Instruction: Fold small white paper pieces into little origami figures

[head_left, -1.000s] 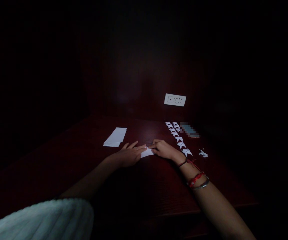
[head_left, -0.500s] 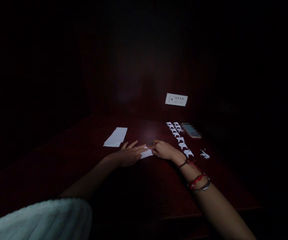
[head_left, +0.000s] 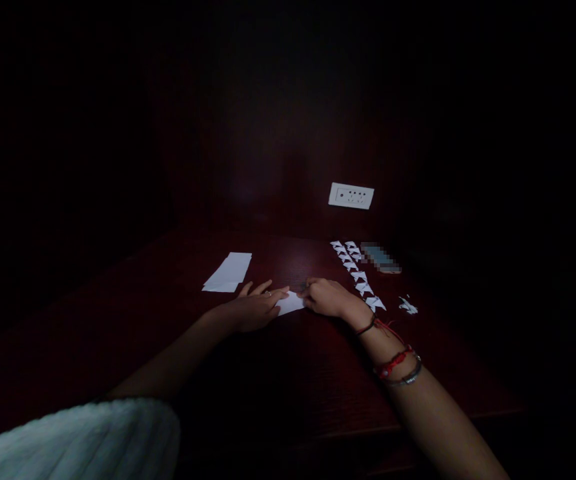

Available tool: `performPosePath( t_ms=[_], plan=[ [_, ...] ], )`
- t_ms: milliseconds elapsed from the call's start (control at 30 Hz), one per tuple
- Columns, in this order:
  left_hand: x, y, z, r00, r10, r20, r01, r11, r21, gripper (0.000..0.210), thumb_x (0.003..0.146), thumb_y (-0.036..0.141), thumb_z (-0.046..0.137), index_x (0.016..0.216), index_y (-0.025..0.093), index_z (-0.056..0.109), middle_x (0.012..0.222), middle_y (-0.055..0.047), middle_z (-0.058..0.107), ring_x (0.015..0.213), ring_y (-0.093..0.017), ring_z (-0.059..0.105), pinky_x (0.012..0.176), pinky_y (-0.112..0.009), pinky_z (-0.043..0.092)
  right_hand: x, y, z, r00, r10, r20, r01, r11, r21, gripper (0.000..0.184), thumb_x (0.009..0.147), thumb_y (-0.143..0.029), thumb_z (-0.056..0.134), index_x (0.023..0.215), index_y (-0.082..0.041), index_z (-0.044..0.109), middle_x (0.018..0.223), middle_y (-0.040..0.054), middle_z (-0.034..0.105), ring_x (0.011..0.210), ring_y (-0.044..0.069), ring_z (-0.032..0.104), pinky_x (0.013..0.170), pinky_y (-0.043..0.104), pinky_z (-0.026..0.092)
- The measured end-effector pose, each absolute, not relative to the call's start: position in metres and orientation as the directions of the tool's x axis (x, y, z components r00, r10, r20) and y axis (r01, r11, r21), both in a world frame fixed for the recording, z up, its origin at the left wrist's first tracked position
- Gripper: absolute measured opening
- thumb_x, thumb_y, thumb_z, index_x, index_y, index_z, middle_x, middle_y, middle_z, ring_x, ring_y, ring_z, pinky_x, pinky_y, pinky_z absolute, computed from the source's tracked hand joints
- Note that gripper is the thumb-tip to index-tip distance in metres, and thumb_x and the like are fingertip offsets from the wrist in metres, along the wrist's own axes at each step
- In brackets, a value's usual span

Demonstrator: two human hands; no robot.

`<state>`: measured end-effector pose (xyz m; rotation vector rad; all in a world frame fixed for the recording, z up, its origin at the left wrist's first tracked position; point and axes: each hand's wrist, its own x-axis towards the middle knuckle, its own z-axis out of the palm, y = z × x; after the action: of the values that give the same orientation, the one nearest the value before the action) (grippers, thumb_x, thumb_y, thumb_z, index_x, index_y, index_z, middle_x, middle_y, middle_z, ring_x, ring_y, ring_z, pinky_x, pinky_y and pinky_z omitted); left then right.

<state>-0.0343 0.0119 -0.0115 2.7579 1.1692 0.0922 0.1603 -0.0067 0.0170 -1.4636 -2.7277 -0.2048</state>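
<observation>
A small piece of white paper (head_left: pixel 291 304) lies flat on the dark red table between my hands. My left hand (head_left: pixel 257 309) rests at its left edge, fingers spread, the fingertips touching the paper; a ring shows on one finger. At the paper's right edge is my right hand (head_left: pixel 325 297), its fingers curled and pressed together on the paper. The fingertips of this hand are partly hidden. Left of centre lies a stack of white paper strips (head_left: pixel 229 273), beyond my left hand. To the right, folded white paper pieces (head_left: pixel 349 265) lie in two rows.
A phone (head_left: pixel 381 258), blurred in the picture, lies right of the folded pieces. Small paper scraps (head_left: pixel 409 306) are nearer on the right. A white wall socket (head_left: pixel 351 195) sits above the table's back edge. The table's front edge (head_left: pixel 368 432) shows dimly; the surroundings are dark.
My left hand has slid slightly left, uncovering more of the paper. The right hand stays at the paper's right edge, its fingers more curled in. The whole view has shifted a little.
</observation>
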Motion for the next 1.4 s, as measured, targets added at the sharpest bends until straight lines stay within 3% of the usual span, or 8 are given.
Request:
performPosePath(
  t_ms=[367,433,500,600,733,900,1067,1400],
  plan=[
    [-0.03,0.01,-0.01,0.692,0.71,0.133,0.704,-0.704,0.094,0.033,0.08,0.029,0.027,0.111,0.027,0.037,0.122,0.0,0.036,0.114,-0.025,0.022,0.088,-0.05,0.01,0.171,-0.025,0.038,-0.339,0.928,-0.156,0.918,0.363,0.161,0.026,0.069,-0.023,0.041,0.086,-0.014,0.059,0.086,0.0129,0.059,0.074,0.022,0.057,0.057,0.027,0.041],
    [-0.029,0.011,-0.011,0.702,0.689,0.177,0.688,-0.721,0.08,0.031,0.079,0.029,0.029,0.109,0.025,0.039,0.118,-0.002,0.04,0.112,-0.024,0.025,0.089,-0.047,0.012,0.172,-0.025,0.037,-0.31,0.946,-0.097,0.929,0.323,0.181,0.026,0.071,-0.024,0.04,0.084,-0.013,0.06,0.085,0.0135,0.058,0.075,0.021,0.056,0.059,0.029,0.041],
    [-0.028,0.012,-0.012,0.716,0.663,0.218,0.665,-0.743,0.075,0.028,0.078,0.028,0.033,0.104,0.023,0.041,0.113,-0.003,0.044,0.109,-0.022,0.028,0.089,-0.043,0.016,0.171,-0.023,0.033,-0.304,0.951,0.06,0.938,0.287,0.194,0.027,0.074,-0.024,0.037,0.083,-0.012,0.059,0.087,0.0135,0.057,0.077,0.021,0.054,0.065,0.031,0.039],
    [-0.026,0.012,-0.01,0.726,0.637,0.258,0.636,-0.765,0.099,0.026,0.074,0.029,0.04,0.099,0.022,0.044,0.105,-0.003,0.047,0.103,-0.021,0.034,0.088,-0.037,0.02,0.166,-0.017,0.022,-0.345,0.913,0.219,0.938,0.326,0.12,0.029,0.077,-0.028,0.034,0.082,-0.013,0.058,0.09,0.0112,0.053,0.079,0.018,0.052,0.07,0.029,0.037],
    [-0.024,0.011,-0.006,0.713,0.656,0.248,0.623,-0.755,0.204,0.03,0.07,0.03,0.045,0.099,0.022,0.042,0.1,-0.002,0.046,0.096,-0.019,0.039,0.084,-0.032,0.027,0.161,-0.006,0.007,-0.48,0.854,0.198,0.86,0.504,-0.087,0.022,0.073,-0.03,0.045,0.086,-0.014,0.055,0.089,0.0071,0.05,0.079,0.013,0.048,0.07,0.024,0.036],
    [-0.023,0.013,-0.002,0.674,0.653,0.345,0.577,-0.757,0.306,0.031,0.068,0.028,0.048,0.098,0.021,0.042,0.096,-0.002,0.047,0.092,-0.018,0.041,0.079,-0.029,0.031,0.161,0.0,0.002,-0.503,0.8,0.327,0.766,0.588,-0.259,0.01,0.071,-0.018,0.049,0.078,-0.013,0.055,0.078,0.0038,0.051,0.075,0.01,0.046,0.069,0.021,0.033],
    [-0.025,0.016,0.002,0.606,0.661,0.443,0.575,-0.748,0.33,0.016,0.077,0.026,0.036,0.079,0.019,0.05,0.079,0.0,0.049,0.08,-0.015,0.046,0.073,-0.027,0.034,0.161,-0.003,0.006,-0.464,0.777,0.425,0.729,0.607,-0.316,0.012,0.072,-0.016,0.046,0.076,-0.013,0.057,0.075,0.0031,0.051,0.071,0.01,0.045,0.066,0.021,0.033],
    [-0.017,0.008,0.007,0.55,0.623,0.556,0.56,-0.769,0.308,0.014,0.075,0.024,0.04,0.074,0.017,0.052,0.083,-0.001,0.045,0.081,-0.014,0.044,0.077,-0.026,0.033,0.153,-0.011,0.012,-0.454,0.705,0.544,0.647,0.681,-0.343,0.013,0.073,-0.014,0.043,0.075,-0.013,0.056,0.075,0.0022,0.051,0.07,0.009,0.045,0.066,0.02,0.034]
  ],
)
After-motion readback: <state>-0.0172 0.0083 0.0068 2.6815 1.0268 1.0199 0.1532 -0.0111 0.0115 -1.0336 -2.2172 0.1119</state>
